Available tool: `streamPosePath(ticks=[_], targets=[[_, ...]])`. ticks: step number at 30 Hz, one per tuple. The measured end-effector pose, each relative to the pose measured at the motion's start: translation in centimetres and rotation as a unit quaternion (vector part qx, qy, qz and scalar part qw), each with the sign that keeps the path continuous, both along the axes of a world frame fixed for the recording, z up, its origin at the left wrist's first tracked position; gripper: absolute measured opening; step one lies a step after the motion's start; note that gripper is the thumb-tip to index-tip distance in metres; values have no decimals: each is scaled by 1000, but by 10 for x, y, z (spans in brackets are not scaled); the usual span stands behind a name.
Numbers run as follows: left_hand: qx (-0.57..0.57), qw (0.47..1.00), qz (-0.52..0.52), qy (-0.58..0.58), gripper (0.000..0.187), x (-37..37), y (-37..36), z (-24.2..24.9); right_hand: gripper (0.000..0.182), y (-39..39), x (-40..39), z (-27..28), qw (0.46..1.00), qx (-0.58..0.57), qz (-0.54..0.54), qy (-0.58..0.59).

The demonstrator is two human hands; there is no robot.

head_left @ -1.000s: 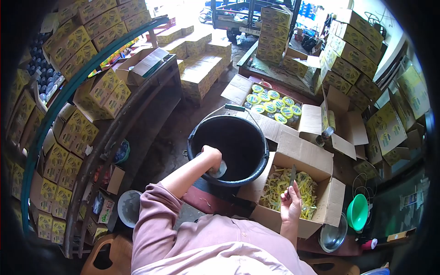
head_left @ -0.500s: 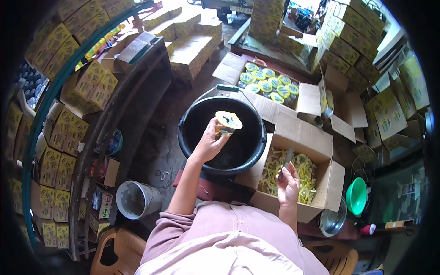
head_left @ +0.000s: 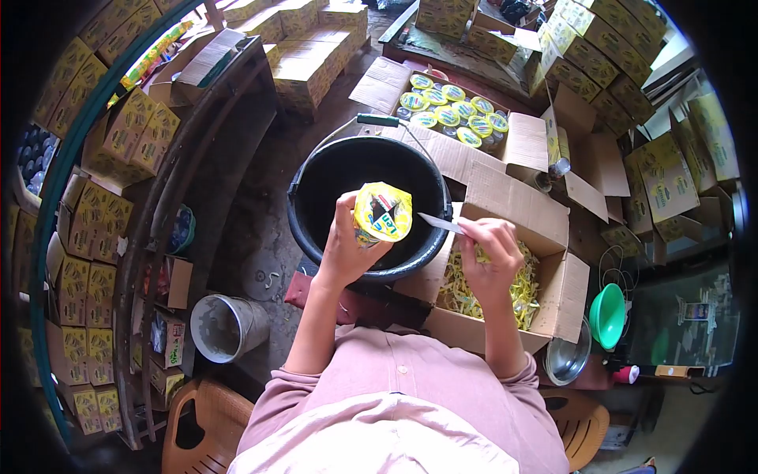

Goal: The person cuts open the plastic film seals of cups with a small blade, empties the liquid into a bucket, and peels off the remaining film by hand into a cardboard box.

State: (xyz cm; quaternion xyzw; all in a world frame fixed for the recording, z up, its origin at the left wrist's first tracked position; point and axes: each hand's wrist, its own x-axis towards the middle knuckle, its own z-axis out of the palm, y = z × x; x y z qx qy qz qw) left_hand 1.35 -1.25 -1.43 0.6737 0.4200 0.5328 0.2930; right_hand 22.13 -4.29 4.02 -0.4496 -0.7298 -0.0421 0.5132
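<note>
A: Where is the printed cup with a yellow film lid [head_left: 384, 212]?
B: Over the near part of the round black bucket [head_left: 324, 178], lid facing up toward the camera and tilted.
A: What has it?
B: The left grip [head_left: 344, 241], fingers curled around the cup's side, pinching it from the left.
A: And the right grip [head_left: 488, 251]?
B: Closed on the end of a slim knife with a pale metal blade [head_left: 440, 224]. The blade points left, its tip just beside the lid's edge.
A: What lies near the bucket?
B: Its wire handle has a dark tube [head_left: 377, 120] and stands up at the far side. Under the near side shows a dull red bench [head_left: 300, 292]. Just right is an open brown cardboard box [head_left: 517, 201] with thin yellow strips [head_left: 505, 288] inside.
A: Farther out?
B: Beyond that box, another open carton [head_left: 527, 142] holds rows of yellow-lidded cups [head_left: 446, 115]. A green plastic bowl [head_left: 606, 316] sits at the right, beside a shiny metal bowl [head_left: 567, 362]. A grey bucket [head_left: 251, 324] stands at the left, near a brown plastic chair [head_left: 204, 426].
</note>
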Motion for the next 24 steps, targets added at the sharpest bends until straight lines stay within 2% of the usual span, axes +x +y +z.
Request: streamPosePath(ticks=[4, 24], targets=[[43, 999, 2, 27, 69, -1, 0, 9, 25, 12, -1, 9, 987, 40, 44, -152], [60, 997, -36, 12, 67, 1, -10, 26, 27, 24, -1, 24, 959, 85, 101, -249]])
